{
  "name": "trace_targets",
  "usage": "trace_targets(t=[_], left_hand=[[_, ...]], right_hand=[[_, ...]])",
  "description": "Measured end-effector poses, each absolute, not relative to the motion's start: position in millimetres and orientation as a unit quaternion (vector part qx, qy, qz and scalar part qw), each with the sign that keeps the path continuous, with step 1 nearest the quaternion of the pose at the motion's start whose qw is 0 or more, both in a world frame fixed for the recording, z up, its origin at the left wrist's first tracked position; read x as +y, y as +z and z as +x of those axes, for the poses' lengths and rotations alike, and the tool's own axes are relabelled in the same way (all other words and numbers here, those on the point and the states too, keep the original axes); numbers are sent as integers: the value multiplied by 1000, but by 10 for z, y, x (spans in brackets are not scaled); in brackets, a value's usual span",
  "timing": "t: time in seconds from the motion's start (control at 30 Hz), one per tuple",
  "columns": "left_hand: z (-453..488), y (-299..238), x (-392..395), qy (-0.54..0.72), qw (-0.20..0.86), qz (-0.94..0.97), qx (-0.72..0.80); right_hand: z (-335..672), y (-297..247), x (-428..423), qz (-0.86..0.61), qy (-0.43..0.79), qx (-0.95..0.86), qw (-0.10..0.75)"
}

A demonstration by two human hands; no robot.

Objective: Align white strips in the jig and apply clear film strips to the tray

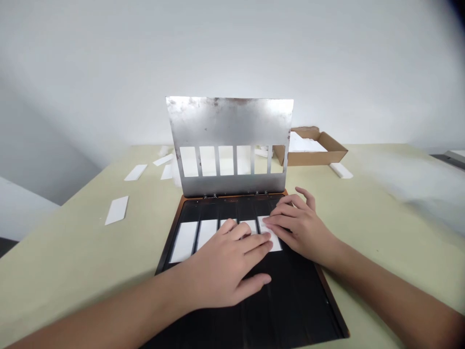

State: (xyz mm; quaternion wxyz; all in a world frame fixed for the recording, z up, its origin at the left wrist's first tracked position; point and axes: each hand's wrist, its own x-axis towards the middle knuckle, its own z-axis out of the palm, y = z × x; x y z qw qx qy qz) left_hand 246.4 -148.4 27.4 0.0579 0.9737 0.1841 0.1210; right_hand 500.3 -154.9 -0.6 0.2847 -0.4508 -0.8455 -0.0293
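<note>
A black ridged tray [290, 300] with a brown rim lies on the table in front of me. Its metal lid [228, 121], with a row of rectangular windows, stands hinged upright at the far edge. Several white rectangular strips [184, 241] lie side by side in the tray's grooves. My left hand [225, 266] lies flat, fingers stretched out, over the middle strips. My right hand [301, 225] rests with fingers spread on the rightmost strip [264, 222], fingertips touching it.
A cardboard box [329, 150] holding white pieces sits at the back right, with a loose white strip [340, 170] beside it. More white strips [116, 210] lie scattered on the beige table [381, 228] at the left and behind the lid.
</note>
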Motion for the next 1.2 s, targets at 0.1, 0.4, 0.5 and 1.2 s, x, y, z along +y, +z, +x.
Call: trace_targets(t=[0.1, 0.4, 0.5, 1.2], left_hand=[[2451, 267, -1469, 140, 52, 968, 204], [2436, 255, -1413, 139, 67, 965, 212], [2442, 249, -1421, 143, 67, 965, 208], [2446, 255, -1434, 143, 67, 966, 206]], right_hand=[[5006, 9, -1566, -442, -48, -851, 279], [4991, 47, -1591, -414, -82, -872, 248], [5002, 45, -1604, -408, -84, -874, 251], [5001, 97, -1628, -404, -91, -886, 209]])
